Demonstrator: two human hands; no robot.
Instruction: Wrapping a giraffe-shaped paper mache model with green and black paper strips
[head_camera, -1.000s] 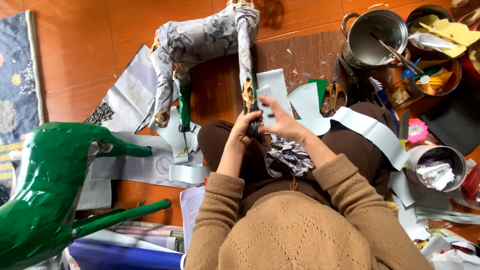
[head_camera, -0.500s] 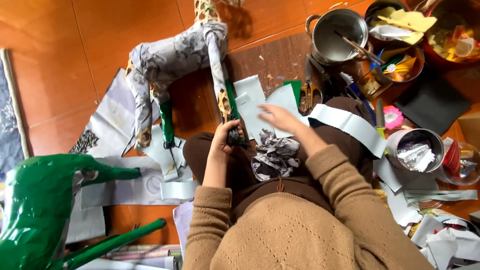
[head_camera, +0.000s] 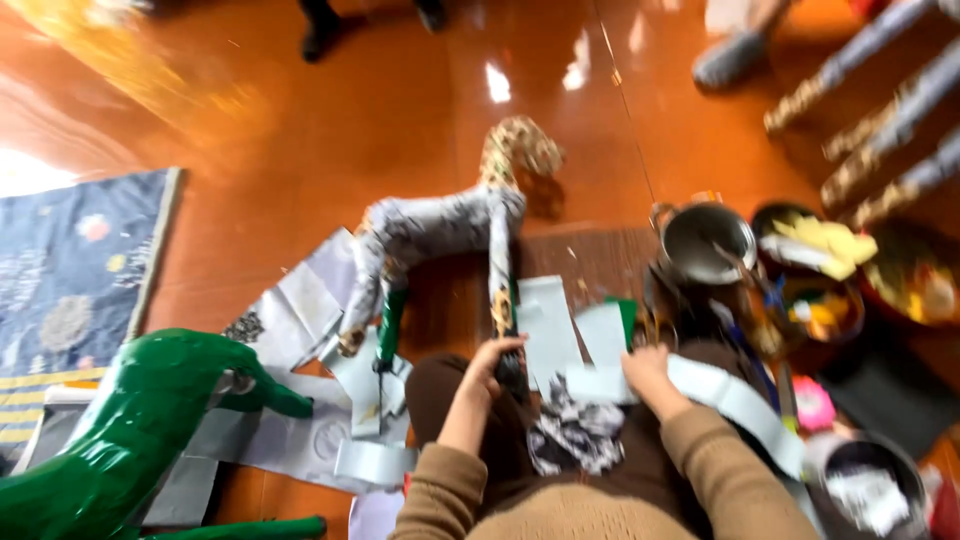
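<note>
The left hand (head_camera: 490, 365) has its fingers closed around the lower front leg of a paper-covered animal figure (head_camera: 440, 225), which stands on the shiny orange floor (head_camera: 300, 120) just ahead of the person's knees. The right hand (head_camera: 648, 372) rests on a pale paper strip (head_camera: 700, 385) lying across the lap; motion blur hides whether its fingers pinch the strip or merely press it. A green animal figure (head_camera: 140, 420) at lower left is cut off by the frame. A metal pot (head_camera: 705, 240) and blurred bowls sit to the right.
</note>
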